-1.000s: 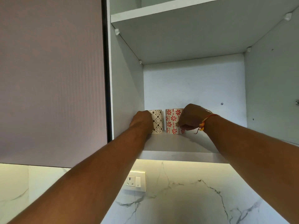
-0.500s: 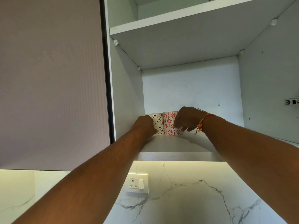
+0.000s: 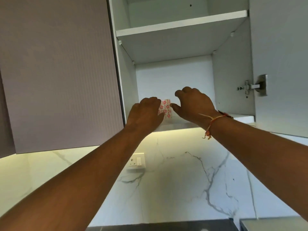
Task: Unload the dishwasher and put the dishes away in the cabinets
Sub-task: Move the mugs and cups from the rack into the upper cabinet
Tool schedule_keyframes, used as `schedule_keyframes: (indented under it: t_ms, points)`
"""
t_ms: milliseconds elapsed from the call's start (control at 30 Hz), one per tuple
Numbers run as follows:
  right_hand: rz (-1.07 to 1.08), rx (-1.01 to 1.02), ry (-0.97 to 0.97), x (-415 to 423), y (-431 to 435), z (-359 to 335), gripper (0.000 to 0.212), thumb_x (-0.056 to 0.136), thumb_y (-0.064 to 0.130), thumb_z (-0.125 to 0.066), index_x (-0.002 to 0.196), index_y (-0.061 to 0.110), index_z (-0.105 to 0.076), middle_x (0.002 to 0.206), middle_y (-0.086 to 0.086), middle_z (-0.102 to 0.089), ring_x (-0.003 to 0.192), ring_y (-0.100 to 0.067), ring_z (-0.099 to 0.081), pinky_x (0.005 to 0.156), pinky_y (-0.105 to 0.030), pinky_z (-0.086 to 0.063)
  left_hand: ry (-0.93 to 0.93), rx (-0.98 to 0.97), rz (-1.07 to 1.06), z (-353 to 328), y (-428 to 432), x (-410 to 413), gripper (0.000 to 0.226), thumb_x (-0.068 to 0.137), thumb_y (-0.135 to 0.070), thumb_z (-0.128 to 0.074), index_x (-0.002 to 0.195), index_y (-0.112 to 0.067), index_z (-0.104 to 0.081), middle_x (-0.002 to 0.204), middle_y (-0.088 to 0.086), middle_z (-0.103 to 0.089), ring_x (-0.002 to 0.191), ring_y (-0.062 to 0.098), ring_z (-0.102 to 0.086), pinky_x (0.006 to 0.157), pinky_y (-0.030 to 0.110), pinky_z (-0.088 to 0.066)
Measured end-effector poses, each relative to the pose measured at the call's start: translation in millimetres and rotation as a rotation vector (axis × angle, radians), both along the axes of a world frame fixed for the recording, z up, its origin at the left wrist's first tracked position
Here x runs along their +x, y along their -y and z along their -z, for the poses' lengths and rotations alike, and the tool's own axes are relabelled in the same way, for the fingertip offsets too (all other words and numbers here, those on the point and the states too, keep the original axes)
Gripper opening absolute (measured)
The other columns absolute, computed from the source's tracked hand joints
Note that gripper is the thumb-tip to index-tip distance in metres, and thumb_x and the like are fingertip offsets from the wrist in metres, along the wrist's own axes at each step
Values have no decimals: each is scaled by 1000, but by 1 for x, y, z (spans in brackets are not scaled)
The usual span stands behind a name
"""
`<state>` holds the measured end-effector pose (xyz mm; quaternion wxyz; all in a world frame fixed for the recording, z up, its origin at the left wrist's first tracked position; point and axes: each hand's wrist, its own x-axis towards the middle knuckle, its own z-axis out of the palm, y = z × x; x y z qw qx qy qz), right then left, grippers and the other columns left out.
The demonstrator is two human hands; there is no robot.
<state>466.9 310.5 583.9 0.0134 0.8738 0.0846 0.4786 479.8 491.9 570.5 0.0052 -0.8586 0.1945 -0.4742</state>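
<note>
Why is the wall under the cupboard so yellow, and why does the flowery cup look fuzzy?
Head view: a warm glow spreads from under the cupboard onto the marble wall, its lamp unseen; the flowery cup looks slightly blurred, partly behind the left hand.

A white wall socket (image 3: 136,161) sits on the marble backsplash (image 3: 183,189).

A home kitchen: an open wall cabinet (image 3: 175,75) with white shelves (image 3: 180,25) and a hinge (image 3: 253,86), a flowered mug (image 3: 165,108) on the lower shelf (image 3: 181,125), a veined marble backsplash (image 3: 175,189) lit from under the cabinets, and a socket (image 3: 135,161).
</note>
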Motion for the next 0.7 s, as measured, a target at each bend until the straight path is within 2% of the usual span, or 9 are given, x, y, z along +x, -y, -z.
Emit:
schedule_keyframes:
  t_ms: [67,167,267,400,533,600,700]
  points:
    - [19,-7,55,-30,2,21,50,94,53,-53,129,17,-57,121,-8,-62,106,-29,-60,78,-37,-51,59,37,37,22,-2,-20,57,89,-48,-60,135,-15,-52,136,6,-58,120,25,-58,97,43,-49]
    - [48,0,102,-71,8,57,49,93,51,-53,127,15,-59,122,-11,-62,105,-32,-61,80,-40,-50,161,61,126,61,-1,-51,55,87,-46,-65,129,-11,-58,135,10,-59,121,29,-58,92,46,-51]
    - [117,-2,59,-111,18,102,51,92,52,-52,127,15,-59,124,-13,-61,106,-35,-61,81,-43,-51,121,85,194,108,9,-83,53,87,-47,-62,127,-13,-59,141,7,-54,128,27,-52,93,42,-50]
    - [219,-32,-97,-166,35,172,55,92,54,-53,130,14,-58,131,-16,-60,113,-37,-60,84,-45,-51,-6,104,270,174,28,-127,55,89,-49,-59,131,-14,-56,147,6,-48,133,26,-48,98,40,-47]
    - [316,9,-292,-223,57,229,62,92,59,-50,138,17,-52,144,-15,-51,128,-36,-52,98,-47,-46,-174,110,335,232,59,-171,62,90,-54,-57,138,-14,-51,150,7,-45,136,27,-45,104,42,-43]
    - [357,41,-358,-251,69,252,64,93,61,-46,143,20,-46,150,-13,-45,135,-33,-46,103,-46,-42,-264,114,376,257,75,-195,65,92,-54,-53,143,-15,-44,154,7,-38,141,26,-37,109,43,-37]
    - [414,85,-449,-289,88,285,67,94,63,-41,148,23,-39,156,-10,-37,141,-30,-37,109,-46,-37,-420,149,422,291,98,-229,69,96,-57,-42,151,-17,-27,162,3,-17,149,23,-16,118,43,-21]
